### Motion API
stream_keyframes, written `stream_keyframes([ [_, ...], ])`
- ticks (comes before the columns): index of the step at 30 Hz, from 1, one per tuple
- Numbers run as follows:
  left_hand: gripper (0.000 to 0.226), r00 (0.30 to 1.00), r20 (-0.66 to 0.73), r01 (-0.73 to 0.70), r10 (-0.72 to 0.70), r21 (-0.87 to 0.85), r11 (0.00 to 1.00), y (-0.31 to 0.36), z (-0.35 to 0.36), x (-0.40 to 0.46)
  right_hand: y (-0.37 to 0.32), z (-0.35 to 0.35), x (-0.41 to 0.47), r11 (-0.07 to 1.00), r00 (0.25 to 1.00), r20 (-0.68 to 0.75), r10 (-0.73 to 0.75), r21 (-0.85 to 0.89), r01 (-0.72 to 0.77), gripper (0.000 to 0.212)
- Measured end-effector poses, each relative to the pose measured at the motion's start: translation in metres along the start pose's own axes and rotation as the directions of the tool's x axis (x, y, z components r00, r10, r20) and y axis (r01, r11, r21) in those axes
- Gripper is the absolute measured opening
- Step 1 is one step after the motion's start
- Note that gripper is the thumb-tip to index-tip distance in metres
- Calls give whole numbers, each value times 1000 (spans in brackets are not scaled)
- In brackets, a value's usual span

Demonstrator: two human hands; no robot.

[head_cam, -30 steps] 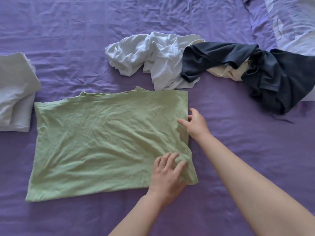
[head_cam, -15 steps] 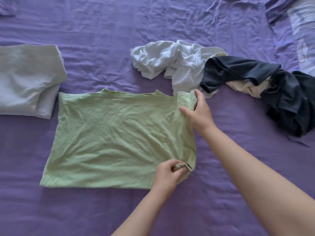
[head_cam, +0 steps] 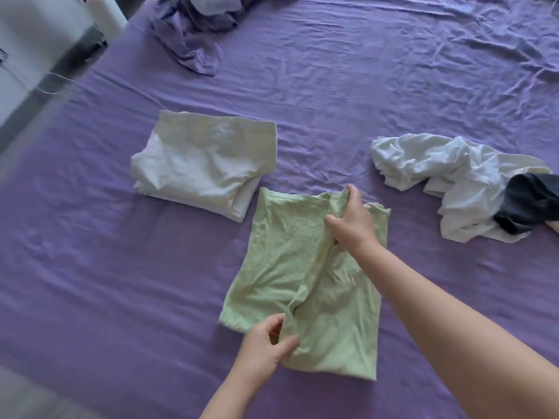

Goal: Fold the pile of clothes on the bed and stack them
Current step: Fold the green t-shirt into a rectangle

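Note:
A light green garment (head_cam: 284, 261) lies on the purple bed sheet (head_cam: 332, 95), its right part folded over toward the left. My left hand (head_cam: 266, 346) pinches the near end of the folded edge. My right hand (head_cam: 351, 222) grips the far end of that same edge. A folded cream-white garment (head_cam: 205, 164) rests just left of and beyond the green one. To the right lies a crumpled white garment (head_cam: 438, 167) with a dark grey garment (head_cam: 532, 207) on its right side.
A bunched purple cloth (head_cam: 193, 40) lies at the far end of the bed. The bed's left edge runs diagonally at the upper left, with white furniture (head_cam: 36, 28) and floor beyond it.
Both hands have carried the green garment's right edge leftward over itself, halving its width. The camera has swung, so the folded cream garment now sits nearer the middle.

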State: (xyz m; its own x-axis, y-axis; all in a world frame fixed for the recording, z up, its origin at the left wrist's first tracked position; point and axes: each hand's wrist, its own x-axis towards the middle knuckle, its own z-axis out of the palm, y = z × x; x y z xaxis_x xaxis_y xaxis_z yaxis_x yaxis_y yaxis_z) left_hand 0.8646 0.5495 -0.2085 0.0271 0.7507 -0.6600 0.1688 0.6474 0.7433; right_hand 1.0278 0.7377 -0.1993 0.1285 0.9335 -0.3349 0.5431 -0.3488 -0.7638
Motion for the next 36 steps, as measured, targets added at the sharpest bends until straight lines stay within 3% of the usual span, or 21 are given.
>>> stream_keyframes([
  [7, 31, 998, -63, -1, 6, 89, 996, -13, -78, 17, -41, 87, 9, 993, 999, 38, -11, -121, 16, 74],
  [11, 26, 997, -71, 9, -6, 38, 999, -28, -107, 26, -52, 117, 14, 985, 997, 71, -35, -165, 46, 77],
  [14, 27, 986, -165, -2, 25, 139, 990, -39, -113, 33, -43, 136, 10, 981, 986, 157, -60, -172, 87, 82],
  [16, 29, 934, -325, -44, 151, 315, 948, -42, -110, 38, -32, 143, 2, 978, 977, 199, -77, -177, 114, 79],
  [18, 29, 822, -381, -159, 423, 559, 814, -39, -102, 43, -21, 144, -6, 969, 971, 209, -117, -192, 158, 71],
  [21, 35, 657, -153, -371, 738, 787, 493, -27, -82, 60, -1, 135, -16, 900, 946, 228, -231, -319, 297, 60],
  [22, 37, 652, -22, -422, 758, 820, 387, -24, -73, 67, 8, 130, -19, 860, 932, 242, -270, -376, 347, 57],
  [24, 49, 712, 208, -439, 671, 877, 194, -23, -59, 84, 30, 119, -26, 745, 897, 253, -363, -500, 442, 50],
  [26, 50, 767, 299, -397, 568, 916, 54, -29, -58, 101, 53, 105, -39, 646, 882, 257, -396, -604, 466, 39],
  [28, 54, 796, 337, -386, 504, 923, -8, -39, -68, 112, 79, 91, -57, 597, 881, 274, -386, -654, 465, 43],
  [32, 61, 783, 401, -398, 476, 911, -113, -57, -93, 112, 123, 73, -104, 593, 892, 305, -335, -667, 451, 53],
  [34, 61, 813, 368, -379, 452, 923, -69, -57, -95, 103, 136, 70, -126, 604, 880, 348, -323, -640, 475, 53],
  [36, 66, 853, 286, -353, 437, 932, 79, -56, -92, 91, 144, 67, -142, 621, 862, 369, -348, -597, 507, 52],
])
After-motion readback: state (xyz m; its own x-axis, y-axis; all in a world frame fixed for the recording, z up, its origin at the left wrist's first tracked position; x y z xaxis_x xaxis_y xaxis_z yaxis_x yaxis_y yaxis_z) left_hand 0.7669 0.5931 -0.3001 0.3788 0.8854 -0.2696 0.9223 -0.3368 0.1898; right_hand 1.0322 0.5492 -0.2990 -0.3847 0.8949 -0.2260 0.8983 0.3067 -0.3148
